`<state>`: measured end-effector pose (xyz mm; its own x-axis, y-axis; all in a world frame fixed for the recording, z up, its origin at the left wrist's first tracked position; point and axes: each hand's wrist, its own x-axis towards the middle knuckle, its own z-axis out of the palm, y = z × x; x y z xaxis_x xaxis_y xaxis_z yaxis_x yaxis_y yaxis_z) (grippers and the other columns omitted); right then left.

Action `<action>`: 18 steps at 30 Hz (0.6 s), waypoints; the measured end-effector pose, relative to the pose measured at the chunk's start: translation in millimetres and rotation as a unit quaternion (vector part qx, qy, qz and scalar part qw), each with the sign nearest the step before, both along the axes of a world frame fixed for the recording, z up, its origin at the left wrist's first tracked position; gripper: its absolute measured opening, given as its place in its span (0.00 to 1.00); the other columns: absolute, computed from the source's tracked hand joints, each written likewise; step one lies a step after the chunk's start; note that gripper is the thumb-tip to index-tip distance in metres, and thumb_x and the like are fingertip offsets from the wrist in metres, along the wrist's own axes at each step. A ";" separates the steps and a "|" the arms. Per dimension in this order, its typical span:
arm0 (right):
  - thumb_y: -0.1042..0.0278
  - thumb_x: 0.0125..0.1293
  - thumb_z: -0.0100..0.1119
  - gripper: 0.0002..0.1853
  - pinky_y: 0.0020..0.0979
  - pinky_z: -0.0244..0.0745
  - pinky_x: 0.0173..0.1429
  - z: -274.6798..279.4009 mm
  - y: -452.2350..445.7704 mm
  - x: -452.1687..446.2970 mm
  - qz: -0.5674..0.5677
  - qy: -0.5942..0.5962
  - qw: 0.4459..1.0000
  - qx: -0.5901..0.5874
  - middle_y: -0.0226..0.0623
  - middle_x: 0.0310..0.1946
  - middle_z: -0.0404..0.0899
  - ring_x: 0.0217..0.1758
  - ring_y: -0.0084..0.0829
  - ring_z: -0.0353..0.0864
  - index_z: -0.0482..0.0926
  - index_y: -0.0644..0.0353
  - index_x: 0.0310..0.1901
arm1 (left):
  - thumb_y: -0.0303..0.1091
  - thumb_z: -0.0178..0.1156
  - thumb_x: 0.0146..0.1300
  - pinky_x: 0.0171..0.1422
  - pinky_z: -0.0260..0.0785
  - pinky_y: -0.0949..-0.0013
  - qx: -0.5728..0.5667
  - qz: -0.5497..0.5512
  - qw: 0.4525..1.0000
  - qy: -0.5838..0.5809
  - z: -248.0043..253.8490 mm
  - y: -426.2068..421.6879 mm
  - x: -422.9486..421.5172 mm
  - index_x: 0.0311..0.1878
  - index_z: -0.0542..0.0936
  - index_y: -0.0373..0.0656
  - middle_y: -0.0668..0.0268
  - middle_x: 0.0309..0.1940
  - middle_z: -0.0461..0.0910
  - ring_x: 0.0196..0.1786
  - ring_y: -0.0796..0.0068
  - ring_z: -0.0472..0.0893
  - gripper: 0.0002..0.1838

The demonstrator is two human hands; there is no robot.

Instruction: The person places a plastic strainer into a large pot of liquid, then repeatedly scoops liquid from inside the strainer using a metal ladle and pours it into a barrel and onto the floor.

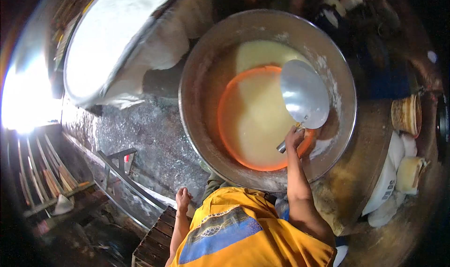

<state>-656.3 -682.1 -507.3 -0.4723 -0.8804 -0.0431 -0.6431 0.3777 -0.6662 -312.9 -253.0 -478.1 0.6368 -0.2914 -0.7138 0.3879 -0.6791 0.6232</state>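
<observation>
My right hand (294, 138) is closed round the short handle of a large round metal scoop (304, 93), which is over the right side of a big metal vat (267, 18). Pale yellow liquid (258, 121) fills the lower part of the vat, and an orange ring (222, 121) lies in it, partly behind the scoop. Away from the vat, at the lower left, my left hand (183, 197) hangs beside my yellow shirt with its fingers curled; whether anything small is in it is hidden.
A white cloth-lined container (112, 37) stands at the upper left. Below it are a wet floor (150, 135) and a metal frame (126, 173). At the right are a stained bucket (406, 115) and white sacks (386, 182). Wooden slats (157, 236) lie at bottom left.
</observation>
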 end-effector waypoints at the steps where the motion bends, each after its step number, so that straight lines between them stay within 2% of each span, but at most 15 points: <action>1: 0.66 0.58 0.52 0.14 0.44 0.72 0.36 -16.2 1.2 -12.6 -0.048 0.001 0.998 0.026 0.57 0.33 0.75 0.34 0.52 0.77 0.66 0.70 0.39 | 0.38 0.48 0.64 0.24 0.65 0.73 0.024 -0.046 0.999 0.004 4.3 -0.3 -1.2 0.39 0.74 0.33 0.65 0.16 0.73 0.18 0.77 0.72 0.15; 2: 0.66 0.58 0.51 0.15 0.46 0.72 0.40 -20.5 2.2 -18.1 -0.094 0.003 0.994 0.052 0.58 0.35 0.75 0.38 0.55 0.76 0.66 0.71 0.40 | 0.37 0.48 0.64 0.25 0.66 0.73 0.048 -0.089 0.995 0.009 10.6 -1.3 -2.6 0.39 0.74 0.32 0.65 0.16 0.73 0.18 0.77 0.72 0.15; 3: 0.66 0.58 0.51 0.16 0.48 0.71 0.44 -21.3 0.2 -18.8 -0.136 0.004 0.988 0.077 0.60 0.37 0.74 0.41 0.58 0.75 0.66 0.71 0.41 | 0.37 0.48 0.64 0.25 0.68 0.73 0.057 -0.053 0.996 0.031 18.6 -2.9 -5.5 0.41 0.73 0.32 0.64 0.17 0.74 0.19 0.76 0.74 0.15; 4: 0.66 0.58 0.51 0.16 0.48 0.72 0.44 -43.1 -0.3 -29.7 -0.126 0.021 0.989 0.072 0.59 0.38 0.75 0.41 0.57 0.75 0.66 0.72 0.41 | 0.37 0.48 0.63 0.24 0.67 0.73 0.106 -0.088 0.990 0.017 24.4 -7.2 -8.3 0.42 0.73 0.32 0.63 0.18 0.75 0.20 0.74 0.76 0.16; 6: 0.66 0.59 0.50 0.16 0.47 0.73 0.44 -96.1 16.6 -46.2 -0.099 0.055 0.992 0.057 0.58 0.40 0.75 0.40 0.57 0.76 0.66 0.73 0.41 | 0.39 0.49 0.63 0.23 0.67 0.72 0.138 -0.086 0.986 0.027 32.0 -6.7 -8.4 0.44 0.73 0.31 0.62 0.18 0.75 0.21 0.74 0.78 0.18; 8: 0.65 0.59 0.50 0.15 0.42 0.74 0.38 -144.9 42.9 -39.9 -0.077 0.099 0.985 0.118 0.51 0.32 0.76 0.33 0.50 0.77 0.67 0.71 0.38 | 0.40 0.50 0.62 0.23 0.68 0.73 0.183 -0.043 0.981 0.041 22.1 -1.1 -3.2 0.46 0.73 0.31 0.62 0.20 0.76 0.20 0.73 0.77 0.19; 9: 0.64 0.59 0.49 0.14 0.40 0.74 0.35 -147.7 47.7 -30.0 -0.062 0.120 0.980 0.144 0.48 0.28 0.77 0.30 0.47 0.77 0.68 0.70 0.37 | 0.40 0.50 0.62 0.24 0.69 0.73 0.173 -0.044 0.983 0.033 26.9 -10.0 -3.0 0.47 0.72 0.31 0.61 0.21 0.76 0.21 0.73 0.78 0.20; 10: 0.64 0.59 0.50 0.12 0.38 0.73 0.32 -148.4 51.7 -24.7 -0.071 -0.071 0.971 0.217 0.45 0.25 0.75 0.26 0.43 0.76 0.68 0.68 0.34 | 0.41 0.50 0.62 0.25 0.69 0.72 0.172 -0.068 0.982 0.035 33.3 -17.1 0.2 0.47 0.72 0.31 0.61 0.22 0.76 0.21 0.73 0.77 0.20; 11: 0.64 0.58 0.50 0.11 0.37 0.72 0.29 -133.1 53.9 -16.9 -0.075 -0.257 0.920 0.286 0.41 0.21 0.73 0.23 0.39 0.74 0.68 0.66 0.31 | 0.41 0.51 0.62 0.25 0.69 0.72 0.159 -0.076 0.984 0.018 24.3 -17.4 3.9 0.46 0.73 0.30 0.62 0.22 0.76 0.21 0.73 0.77 0.20; 12: 0.65 0.58 0.50 0.10 0.35 0.71 0.27 -112.5 52.8 -7.3 -0.075 -0.431 0.828 0.350 0.38 0.17 0.71 0.19 0.35 0.72 0.68 0.64 0.28 | 0.41 0.51 0.61 0.25 0.69 0.72 0.147 -0.081 0.986 -0.003 15.8 -13.5 8.5 0.45 0.73 0.30 0.63 0.22 0.76 0.21 0.74 0.77 0.20; 14: 0.66 0.58 0.50 0.09 0.32 0.67 0.24 -83.1 55.4 6.8 -0.026 -0.505 0.762 0.405 0.34 0.13 0.65 0.15 0.29 0.67 0.66 0.59 0.23 | 0.40 0.52 0.61 0.26 0.68 0.71 0.164 -0.190 0.967 -0.039 40.8 -54.9 10.5 0.44 0.74 0.30 0.64 0.22 0.75 0.22 0.75 0.76 0.19; 15: 0.67 0.57 0.50 0.10 0.30 0.65 0.22 -76.5 57.2 18.1 0.003 -0.540 0.723 0.431 0.32 0.11 0.62 0.14 0.26 0.64 0.65 0.57 0.21 | 0.39 0.52 0.61 0.27 0.68 0.71 0.146 -0.167 0.974 -0.049 45.7 -67.2 8.8 0.44 0.74 0.31 0.64 0.21 0.75 0.23 0.75 0.76 0.18; 17: 0.67 0.57 0.49 0.14 0.28 0.61 0.20 -82.4 70.6 22.1 0.054 -0.561 0.711 0.421 0.31 0.09 0.61 0.12 0.27 0.63 0.63 0.54 0.15 | 0.39 0.52 0.61 0.29 0.68 0.70 0.135 -0.145 0.977 -0.080 59.8 -94.2 5.8 0.43 0.75 0.33 0.62 0.22 0.75 0.24 0.76 0.76 0.17; 18: 0.68 0.56 0.48 0.14 0.28 0.60 0.20 -78.1 71.2 21.8 0.073 -0.528 0.720 0.444 0.31 0.09 0.60 0.12 0.26 0.62 0.61 0.53 0.14 | 0.39 0.52 0.61 0.30 0.68 0.70 0.144 -0.143 0.974 -0.098 68.6 -104.1 5.7 0.44 0.75 0.35 0.60 0.22 0.76 0.25 0.76 0.76 0.16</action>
<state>-634.5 -610.9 -585.4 0.3325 -0.3213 -0.8867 -0.0307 0.9360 -0.3507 -307.2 -357.2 -409.6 0.6918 -0.2825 -0.6646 0.0493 -0.8997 0.4337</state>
